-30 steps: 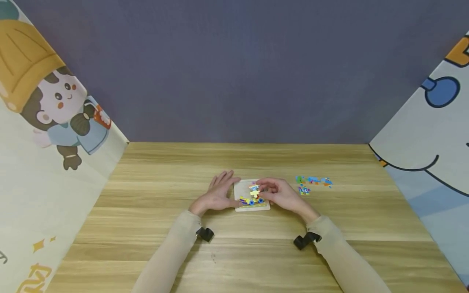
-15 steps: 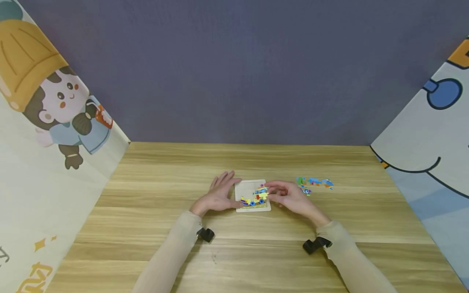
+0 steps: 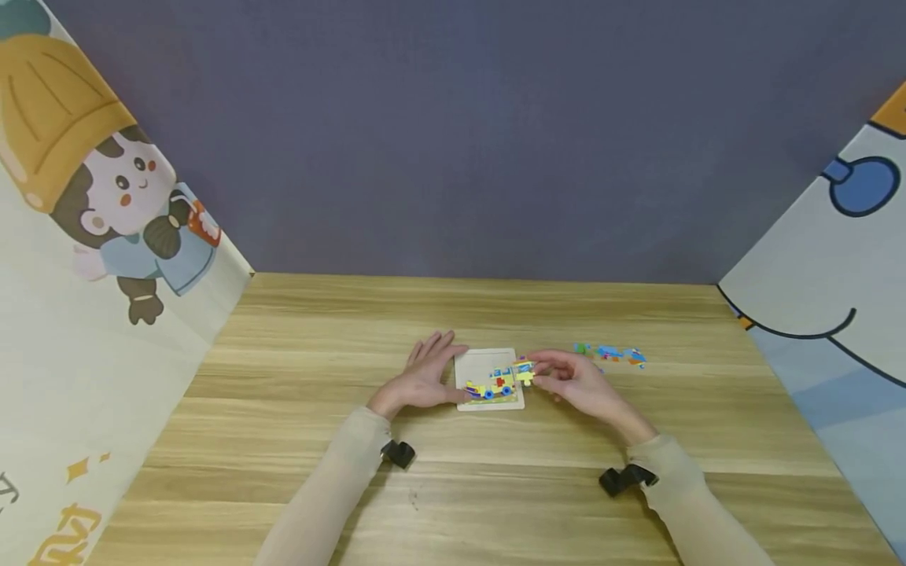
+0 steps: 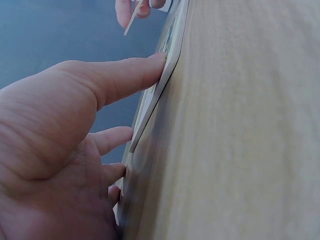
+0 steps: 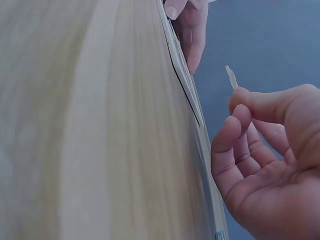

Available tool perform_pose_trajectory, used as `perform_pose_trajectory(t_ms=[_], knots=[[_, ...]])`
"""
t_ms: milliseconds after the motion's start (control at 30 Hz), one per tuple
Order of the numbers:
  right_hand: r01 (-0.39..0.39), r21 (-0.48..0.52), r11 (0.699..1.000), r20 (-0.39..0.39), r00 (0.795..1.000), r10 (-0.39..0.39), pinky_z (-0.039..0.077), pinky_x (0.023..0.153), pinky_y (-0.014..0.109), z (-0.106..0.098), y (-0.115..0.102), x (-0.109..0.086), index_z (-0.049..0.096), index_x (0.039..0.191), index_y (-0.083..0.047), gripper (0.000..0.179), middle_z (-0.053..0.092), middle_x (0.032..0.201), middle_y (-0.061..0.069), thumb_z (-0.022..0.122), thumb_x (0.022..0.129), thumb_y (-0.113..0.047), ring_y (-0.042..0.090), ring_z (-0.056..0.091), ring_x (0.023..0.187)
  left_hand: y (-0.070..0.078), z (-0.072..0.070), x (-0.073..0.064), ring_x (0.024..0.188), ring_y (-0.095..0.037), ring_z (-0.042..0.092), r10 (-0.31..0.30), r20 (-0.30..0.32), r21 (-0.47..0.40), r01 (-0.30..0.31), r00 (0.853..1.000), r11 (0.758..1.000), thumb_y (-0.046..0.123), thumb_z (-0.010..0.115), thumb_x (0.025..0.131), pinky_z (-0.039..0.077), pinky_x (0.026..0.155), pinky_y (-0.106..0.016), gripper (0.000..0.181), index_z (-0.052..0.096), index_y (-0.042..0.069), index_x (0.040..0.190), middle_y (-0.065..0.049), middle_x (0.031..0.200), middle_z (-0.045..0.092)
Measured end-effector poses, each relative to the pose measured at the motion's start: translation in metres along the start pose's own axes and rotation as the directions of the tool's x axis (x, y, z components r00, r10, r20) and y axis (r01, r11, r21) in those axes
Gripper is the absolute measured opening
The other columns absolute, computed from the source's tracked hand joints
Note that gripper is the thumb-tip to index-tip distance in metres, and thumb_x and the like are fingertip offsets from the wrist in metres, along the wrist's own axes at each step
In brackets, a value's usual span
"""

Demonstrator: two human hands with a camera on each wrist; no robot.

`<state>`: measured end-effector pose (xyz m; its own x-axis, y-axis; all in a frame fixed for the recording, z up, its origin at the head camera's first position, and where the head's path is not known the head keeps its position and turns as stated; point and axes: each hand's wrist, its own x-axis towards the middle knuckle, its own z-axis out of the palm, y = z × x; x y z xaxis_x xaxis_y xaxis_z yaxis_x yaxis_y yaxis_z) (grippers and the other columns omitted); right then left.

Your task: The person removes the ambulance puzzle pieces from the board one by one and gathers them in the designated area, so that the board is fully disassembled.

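Note:
A square pale puzzle board [image 3: 469, 362] lies on the table in the head view, with a partly assembled picture of a yellow vehicle [image 3: 487, 390] with blue wheels along its lower part. My left hand [image 3: 418, 382] is at the board's left side, fingers spread. In the left wrist view its thumb [image 4: 127, 76] presses on the board near the edge. My right hand [image 3: 586, 390] pinches a yellow and blue puzzle piece [image 3: 524, 373] between thumb and fingers over the board's right edge. The right wrist view shows this thin piece [image 5: 231, 77] edge-on, held off the surface.
Several loose blue, green and orange puzzle pieces [image 3: 610, 351] lie behind and right of my right hand, some partly hidden by it. The wooden table [image 3: 340, 330] ends at a dark back wall [image 3: 481, 157], with printed panels on both sides.
My right hand has drawn to the right with the puzzle piece, from over the board's picture to its right edge, uncovering more of the vehicle. My left hand has stayed in place.

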<state>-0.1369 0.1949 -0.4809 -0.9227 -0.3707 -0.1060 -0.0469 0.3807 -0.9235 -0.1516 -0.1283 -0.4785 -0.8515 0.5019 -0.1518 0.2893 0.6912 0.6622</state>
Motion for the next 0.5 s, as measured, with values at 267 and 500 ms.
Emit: perform_pose_trajectory(t_ms=[267,500], knots=[[-0.02,-0.009,1.0,-0.054,0.998,0.02,0.056,0.059,0.027,-0.01,0.005,-0.005,0.067,0.141,-0.008,0.042,0.074,0.112,0.009,0.073,0.1,-0.013,0.015,0.063,0.069,0.0,0.001,0.002,0.167,-0.039,0.001,-0.006,0.003,0.011,0.006,1.0,1.0,0.039,0.081,0.088,-0.008,0.134,-0.06,0.091,0.04,0.009,0.163,-0.019,0.179,0.011],[-0.04,0.021,0.999,-0.05,0.998,0.041,0.054,0.06,0.026,-0.023,0.01,-0.012,0.065,0.144,-0.011,0.044,0.072,0.119,0.015,0.073,0.101,-0.016,0.011,0.059,0.071,-0.001,0.002,0.003,0.168,-0.038,0.002,-0.012,0.0,0.015,0.012,1.0,1.0,0.039,0.082,0.087,-0.008,0.134,-0.06,0.091,0.041,0.01,0.163,-0.018,0.18,0.012]])
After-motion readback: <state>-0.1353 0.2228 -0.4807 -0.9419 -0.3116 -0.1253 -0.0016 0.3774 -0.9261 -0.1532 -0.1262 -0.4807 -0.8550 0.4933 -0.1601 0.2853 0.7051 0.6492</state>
